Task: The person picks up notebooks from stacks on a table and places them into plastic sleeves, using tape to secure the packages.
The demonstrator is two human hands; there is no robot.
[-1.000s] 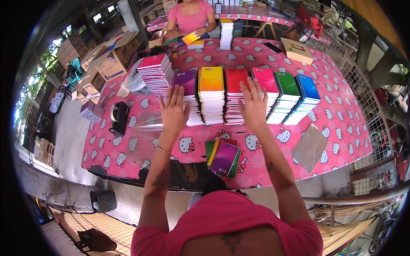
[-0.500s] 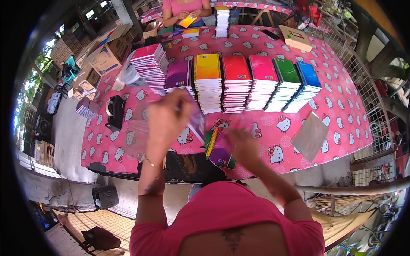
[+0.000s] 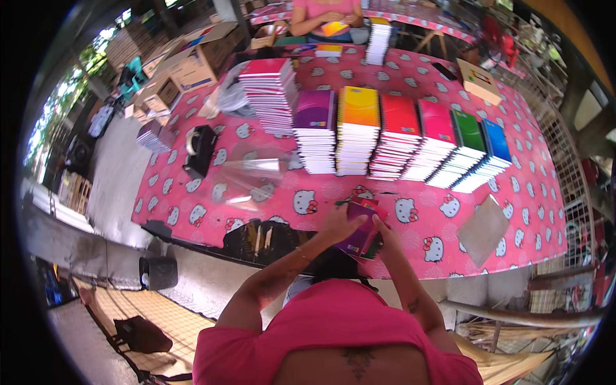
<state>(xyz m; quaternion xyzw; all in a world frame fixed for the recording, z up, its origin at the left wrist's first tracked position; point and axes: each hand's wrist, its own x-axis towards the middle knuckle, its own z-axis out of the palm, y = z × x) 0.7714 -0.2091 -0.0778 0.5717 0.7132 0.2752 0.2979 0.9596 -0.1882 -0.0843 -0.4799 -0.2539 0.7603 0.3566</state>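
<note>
Both hands are at the near edge of the table, closed around a small pile of spiral notebooks (image 3: 360, 236) with a purple cover on top. My left hand (image 3: 341, 226) grips its left side, thumb lying over the cover. On the right side, my right hand (image 3: 387, 239) holds the edge. Red and dark edges show under the purple one; how many lie beneath is hidden. Beyond them stand notebook stacks in a row: purple (image 3: 314, 151), yellow (image 3: 357, 106), red (image 3: 399, 115), pink (image 3: 437, 122), green (image 3: 468, 131) and blue (image 3: 496, 142).
A taller pink-red notebook stack (image 3: 266, 96) stands back left. Clear plastic sleeves (image 3: 247, 183) and a black tape dispenser (image 3: 201, 153) lie left, a grey-brown flat sheet (image 3: 484, 231) right. Across the table, a co-worker (image 3: 327, 19) handles something yellow. Cardboard boxes (image 3: 192, 67) stand beyond the left side.
My left hand has come down from near the purple stack with a purple notebook and joined my right hand at the pile. The pile is now gripped between both hands. The view has shifted.
</note>
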